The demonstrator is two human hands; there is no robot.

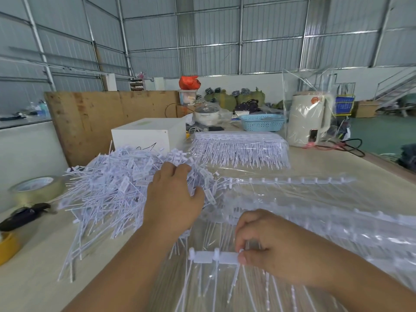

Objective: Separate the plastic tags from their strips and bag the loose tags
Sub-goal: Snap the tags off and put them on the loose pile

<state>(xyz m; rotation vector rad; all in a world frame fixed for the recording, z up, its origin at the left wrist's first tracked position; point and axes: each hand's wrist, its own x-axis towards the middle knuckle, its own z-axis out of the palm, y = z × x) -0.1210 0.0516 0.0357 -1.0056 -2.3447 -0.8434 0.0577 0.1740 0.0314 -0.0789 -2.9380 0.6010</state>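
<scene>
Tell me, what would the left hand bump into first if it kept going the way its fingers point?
Probably the pile of loose tags; the left hand seems to have its fingertips in it already.

Your pale tabletop (40, 262) carries a heap of loose tags (112, 185) at left, a bagged stack of tag strips (240, 147) behind, a white box (148, 134), tape rolls (38, 188), a blue basket (262, 122) and a kettle (308, 120).

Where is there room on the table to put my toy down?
Bare wood shows on the light wooden table, between the yellow tape roll and the heap of loose white plastic tags. The right side is crowded with clear bagged tag strips.
</scene>
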